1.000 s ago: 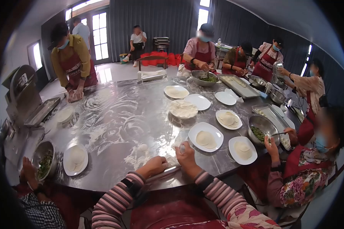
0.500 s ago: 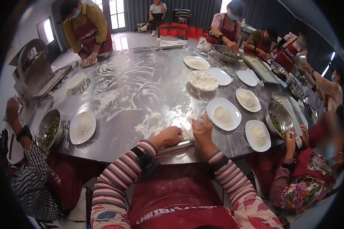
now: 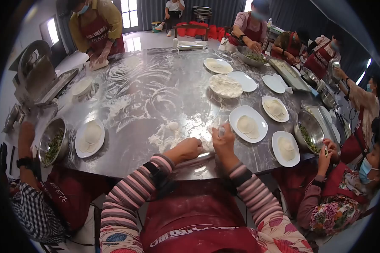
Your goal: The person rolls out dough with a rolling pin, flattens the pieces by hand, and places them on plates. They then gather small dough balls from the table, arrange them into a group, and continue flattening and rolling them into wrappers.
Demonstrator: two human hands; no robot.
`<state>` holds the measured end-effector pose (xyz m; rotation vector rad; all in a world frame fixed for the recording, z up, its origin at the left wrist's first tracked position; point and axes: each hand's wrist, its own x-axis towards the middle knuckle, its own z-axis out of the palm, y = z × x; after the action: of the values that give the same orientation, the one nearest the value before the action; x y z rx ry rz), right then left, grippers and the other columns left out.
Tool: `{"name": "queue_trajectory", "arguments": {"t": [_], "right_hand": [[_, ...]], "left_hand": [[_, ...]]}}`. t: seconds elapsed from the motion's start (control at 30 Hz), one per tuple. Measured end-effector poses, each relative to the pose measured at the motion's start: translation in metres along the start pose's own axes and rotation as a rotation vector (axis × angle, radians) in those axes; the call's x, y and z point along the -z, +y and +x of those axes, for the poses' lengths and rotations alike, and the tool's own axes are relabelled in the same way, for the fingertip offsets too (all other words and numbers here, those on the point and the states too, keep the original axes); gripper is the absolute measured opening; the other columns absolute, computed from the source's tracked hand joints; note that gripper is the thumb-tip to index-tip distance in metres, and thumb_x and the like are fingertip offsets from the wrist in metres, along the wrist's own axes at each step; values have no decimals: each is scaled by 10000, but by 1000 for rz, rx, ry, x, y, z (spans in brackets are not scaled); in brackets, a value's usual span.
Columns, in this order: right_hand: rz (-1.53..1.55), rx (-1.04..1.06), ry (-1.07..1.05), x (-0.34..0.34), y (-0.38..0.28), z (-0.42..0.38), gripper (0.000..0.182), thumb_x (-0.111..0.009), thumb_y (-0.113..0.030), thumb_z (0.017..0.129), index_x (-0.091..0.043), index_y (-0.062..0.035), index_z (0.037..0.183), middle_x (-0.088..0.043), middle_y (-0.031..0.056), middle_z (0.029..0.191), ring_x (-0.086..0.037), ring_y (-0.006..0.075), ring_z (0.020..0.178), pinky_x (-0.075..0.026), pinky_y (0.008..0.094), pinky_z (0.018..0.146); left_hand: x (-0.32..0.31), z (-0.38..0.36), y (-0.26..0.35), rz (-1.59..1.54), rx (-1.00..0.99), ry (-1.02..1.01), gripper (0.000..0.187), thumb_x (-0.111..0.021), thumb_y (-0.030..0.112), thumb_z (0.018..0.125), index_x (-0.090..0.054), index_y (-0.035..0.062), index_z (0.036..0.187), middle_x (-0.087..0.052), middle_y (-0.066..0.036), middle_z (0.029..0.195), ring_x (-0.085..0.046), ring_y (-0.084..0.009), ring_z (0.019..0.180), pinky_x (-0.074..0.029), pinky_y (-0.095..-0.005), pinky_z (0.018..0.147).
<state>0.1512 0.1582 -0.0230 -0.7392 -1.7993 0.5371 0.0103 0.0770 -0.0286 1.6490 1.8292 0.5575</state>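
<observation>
- Left hand (image 3: 185, 149) lies curled on the rolling pin (image 3: 194, 159).
- Right hand (image 3: 224, 141) pinches the dough wrapper (image 3: 207, 146), between both hands.
- Finished wrappers fill the plate (image 3: 248, 125) right of them; one dough ball (image 3: 173, 125) ahead remains unrolled.

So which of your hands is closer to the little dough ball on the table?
Left. The left hand lies just below the little dough ball, slightly to its right. The right hand is farther off, over to the ball's right beside the plate of wrappers.

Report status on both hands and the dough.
Left hand pressing slim wooden rolling pin. Right hand pinching thin white dough wrapper. Small white dough ball just ahead on floured steel table.
</observation>
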Motion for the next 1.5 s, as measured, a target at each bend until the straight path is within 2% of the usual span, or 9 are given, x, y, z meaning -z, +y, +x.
{"name": "queue_trajectory", "arguments": {"t": [0.2,0.27,0.6,0.7,0.77,0.93,1.17,1.43,1.5], "right_hand": [[28,-167,-49,44,-2,-53,178,-655,-56,767,-499,-27,846,-562,183,654,-584,387,597,-451,412,532],[-66,55,4,34,1,-39,173,-655,-48,763,-502,-29,842,-562,176,647,-582,385,583,-448,416,520],[-33,50,22,25,3,-31,167,-642,-61,776,-499,-22,854,-554,197,639,-574,379,559,-440,406,501],[103,-192,-48,40,3,-50,170,-645,-62,773,-499,-22,852,-550,197,638,-569,376,565,-439,409,506],[-135,128,-42,35,0,-36,173,-648,-63,773,-496,-24,846,-547,195,637,-565,378,572,-440,412,510],[58,-45,-43,-13,11,4,175,-639,-85,793,-492,-39,875,-558,212,652,-588,397,617,-454,423,524],[-50,43,-45,46,-2,-50,234,-707,-93,752,-502,-39,851,-556,160,604,-594,333,537,-455,384,475],[158,-67,-39,65,-19,-60,222,-703,-52,751,-511,-38,860,-560,149,623,-600,323,543,-464,359,486],[151,11,-27,61,-14,-59,212,-698,-46,754,-515,-38,860,-563,152,632,-601,325,547,-463,355,484]], "left_hand": [[-1,-10,-16,-83,-13,5,160,-558,134,770,-616,8,850,-620,-196,793,-601,-331,779,-462,-384,696],[0,-14,-13,-135,21,-69,152,-558,129,769,-612,7,841,-617,-193,782,-598,-334,773,-460,-384,688],[-7,1,-11,15,-66,20,172,-558,141,730,-620,20,834,-639,-179,807,-612,-322,788,-467,-393,696],[1,-5,-17,-113,-6,-101,170,-552,122,733,-603,10,849,-639,-168,811,-609,-295,776,-461,-381,687],[4,-12,-14,-90,-3,-140,163,-560,109,748,-589,1,866,-638,-162,820,-602,-283,770,-454,-377,680],[3,-11,-13,44,-5,79,201,-560,159,787,-600,-6,894,-633,-190,822,-606,-292,780,-459,-376,704],[1,-12,2,-7,-57,-20,202,-622,205,795,-618,5,827,-607,-93,694,-553,-152,652,-454,-321,619],[7,79,104,-754,76,-76,195,-588,197,846,-577,5,877,-563,-39,736,-539,-114,703,-451,-249,620],[-1,109,99,-1169,74,-36,230,-610,200,838,-541,12,950,-577,-77,930,-550,-130,814,-467,-267,723]]}}
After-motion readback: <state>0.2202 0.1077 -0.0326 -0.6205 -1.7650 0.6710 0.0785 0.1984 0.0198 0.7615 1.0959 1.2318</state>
